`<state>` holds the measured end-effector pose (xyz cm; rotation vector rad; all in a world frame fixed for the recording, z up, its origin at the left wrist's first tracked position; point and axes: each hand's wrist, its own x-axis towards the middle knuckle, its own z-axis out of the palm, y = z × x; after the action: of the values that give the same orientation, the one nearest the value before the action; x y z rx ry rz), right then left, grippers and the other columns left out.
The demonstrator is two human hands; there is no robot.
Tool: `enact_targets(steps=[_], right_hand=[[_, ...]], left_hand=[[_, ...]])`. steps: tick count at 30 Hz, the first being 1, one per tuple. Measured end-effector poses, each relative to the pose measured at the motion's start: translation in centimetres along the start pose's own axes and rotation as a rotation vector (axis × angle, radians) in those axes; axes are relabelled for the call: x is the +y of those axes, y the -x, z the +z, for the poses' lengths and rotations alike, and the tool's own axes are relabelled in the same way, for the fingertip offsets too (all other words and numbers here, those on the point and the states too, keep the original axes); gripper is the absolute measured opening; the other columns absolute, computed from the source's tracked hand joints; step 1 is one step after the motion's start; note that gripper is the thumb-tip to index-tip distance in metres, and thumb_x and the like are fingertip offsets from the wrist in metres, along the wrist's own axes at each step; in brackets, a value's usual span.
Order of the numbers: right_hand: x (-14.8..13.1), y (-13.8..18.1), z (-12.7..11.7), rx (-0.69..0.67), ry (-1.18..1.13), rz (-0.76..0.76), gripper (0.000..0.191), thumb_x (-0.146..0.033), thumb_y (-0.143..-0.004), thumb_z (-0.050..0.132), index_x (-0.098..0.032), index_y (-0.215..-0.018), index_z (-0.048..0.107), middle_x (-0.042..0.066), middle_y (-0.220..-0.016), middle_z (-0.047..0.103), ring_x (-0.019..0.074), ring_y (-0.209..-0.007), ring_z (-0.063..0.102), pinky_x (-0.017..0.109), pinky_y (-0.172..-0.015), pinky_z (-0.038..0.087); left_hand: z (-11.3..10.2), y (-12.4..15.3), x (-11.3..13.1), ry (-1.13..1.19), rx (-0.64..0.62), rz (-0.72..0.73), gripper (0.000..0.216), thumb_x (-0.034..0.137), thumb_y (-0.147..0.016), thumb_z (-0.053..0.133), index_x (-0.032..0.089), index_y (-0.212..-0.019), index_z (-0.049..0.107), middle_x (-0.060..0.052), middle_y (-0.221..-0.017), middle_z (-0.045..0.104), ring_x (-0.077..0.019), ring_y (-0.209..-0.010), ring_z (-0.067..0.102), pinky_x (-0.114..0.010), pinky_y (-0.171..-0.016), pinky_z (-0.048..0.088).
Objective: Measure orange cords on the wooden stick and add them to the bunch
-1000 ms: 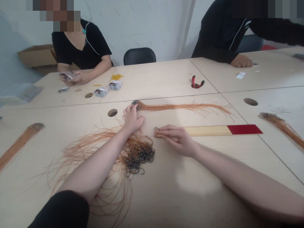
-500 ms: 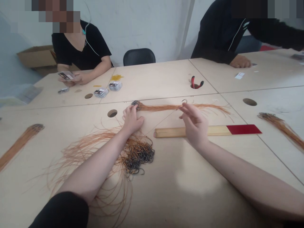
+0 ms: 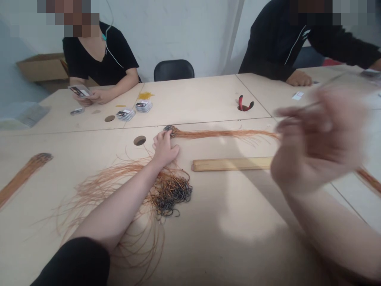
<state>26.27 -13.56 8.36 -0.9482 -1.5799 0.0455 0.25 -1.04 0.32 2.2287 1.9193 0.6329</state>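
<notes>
My left hand (image 3: 163, 149) rests on the table with its fingers curled, pressing down on the hooked end of a straightened bundle of orange lines (image 3: 220, 134). Just behind its wrist lies a tangled heap of dark hooks with loose orange lines (image 3: 169, 192). My right hand (image 3: 318, 139) is raised above the table at the right, heavily smeared by motion, so its fingers cannot be read. A long wooden stick (image 3: 232, 163) lies on the table between the hands; the right hand hides its far end.
Another orange bundle (image 3: 22, 174) lies at the left edge. A person in black at the far left holds a small packet (image 3: 79, 91); small packs (image 3: 126, 114) lie near. A second person's hand (image 3: 297, 78) rests far right. Red-handled pliers (image 3: 245, 105) sit in a table hole.
My right hand has lifted from the stick's left end and swung up and far to the right, toward the camera. The left hand has stayed on the bundle's end.
</notes>
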Motion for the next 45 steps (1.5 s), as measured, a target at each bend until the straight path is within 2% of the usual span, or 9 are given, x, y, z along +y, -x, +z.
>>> enact_targets(steps=[1,2,6,9,13,17,21,33,45], right_hand=[[0.0,0.3,1.2,0.069,0.009,-0.013,0.036,-0.019,-0.088,0.045,-0.032,-0.121,0.049,0.004,-0.123,0.047,0.0221,-0.100,0.058,0.038,-0.074,0.056],[0.1,0.8,2.5,0.011,0.019,-0.012,0.035,-0.016,-0.086,0.048,-0.030,-0.117,0.052,0.004,-0.118,0.051,0.0201,-0.096,0.059,0.036,-0.072,0.056],[1.3,3.8,6.5,-0.607,0.038,-0.250,0.028,-0.009,-0.087,0.040,-0.022,-0.100,0.061,0.006,-0.102,0.061,0.0171,-0.093,0.059,0.033,-0.080,0.053],[2.2,5.7,7.6,-0.774,0.091,-0.371,0.024,-0.011,-0.089,0.040,-0.018,-0.094,0.062,0.007,-0.100,0.063,0.0176,-0.093,0.059,0.033,-0.082,0.051],[2.9,6.2,7.6,-0.709,0.076,-0.349,0.029,-0.010,-0.090,0.036,-0.017,-0.104,0.060,0.008,-0.106,0.062,0.0166,-0.100,0.057,0.032,-0.087,0.050],[3.6,6.2,7.5,-0.625,0.132,-0.187,0.030,-0.012,-0.090,0.037,-0.019,-0.112,0.057,0.009,-0.115,0.057,0.0156,-0.099,0.059,0.028,-0.084,0.052],[4.2,6.3,7.7,-0.586,0.158,-0.111,0.031,-0.011,-0.089,0.040,-0.020,-0.114,0.056,0.008,-0.107,0.060,0.0146,-0.092,0.061,0.026,-0.080,0.052],[5.1,6.2,8.1,-0.596,0.287,-0.183,0.026,-0.013,-0.088,0.044,-0.015,-0.111,0.057,0.006,-0.078,0.063,0.0172,-0.076,0.056,0.030,-0.073,0.044],[5.0,6.3,8.6,-0.609,0.236,-0.123,0.021,-0.013,-0.089,0.045,-0.018,-0.100,0.062,0.005,-0.086,0.065,0.0167,-0.082,0.053,0.031,-0.077,0.038]], left_hand=[[0.0,0.0,0.0,-0.002,0.004,0.003,0.061,0.032,-0.071,0.051,0.024,-0.130,0.039,-0.010,-0.131,0.036,-0.0315,-0.123,0.030,-0.050,-0.099,0.031],[0.1,0.0,-0.1,-0.003,0.008,0.006,0.061,0.032,-0.071,0.050,0.024,-0.130,0.039,-0.010,-0.131,0.036,-0.0314,-0.122,0.030,-0.050,-0.099,0.031],[0.2,0.0,-0.2,0.007,0.016,0.017,0.060,0.031,-0.071,0.050,0.025,-0.130,0.039,-0.010,-0.130,0.036,-0.0321,-0.121,0.030,-0.051,-0.098,0.032],[0.2,-0.1,-0.3,-0.001,0.015,0.017,0.061,0.031,-0.070,0.051,0.025,-0.130,0.039,-0.010,-0.130,0.036,-0.0318,-0.121,0.030,-0.050,-0.098,0.033],[0.2,-0.1,-0.3,-0.009,0.012,0.012,0.061,0.032,-0.070,0.052,0.025,-0.130,0.039,-0.010,-0.130,0.036,-0.0317,-0.121,0.031,-0.050,-0.099,0.032],[0.3,-0.1,-0.3,0.001,0.014,0.011,0.062,0.031,-0.070,0.052,0.024,-0.130,0.039,-0.010,-0.130,0.036,-0.0320,-0.121,0.030,-0.051,-0.098,0.033],[0.3,-0.1,-0.4,0.003,0.022,0.022,0.062,0.032,-0.070,0.052,0.024,-0.129,0.038,-0.010,-0.130,0.036,-0.0319,-0.121,0.030,-0.052,-0.097,0.033],[0.5,-0.1,-0.6,0.012,0.030,0.037,0.061,0.031,-0.070,0.052,0.023,-0.129,0.039,-0.011,-0.129,0.036,-0.0317,-0.121,0.030,-0.050,-0.100,0.031],[0.4,-0.1,-0.4,0.004,0.018,0.035,0.062,0.031,-0.070,0.052,0.023,-0.130,0.039,-0.011,-0.129,0.037,-0.0320,-0.121,0.030,-0.051,-0.099,0.032]])
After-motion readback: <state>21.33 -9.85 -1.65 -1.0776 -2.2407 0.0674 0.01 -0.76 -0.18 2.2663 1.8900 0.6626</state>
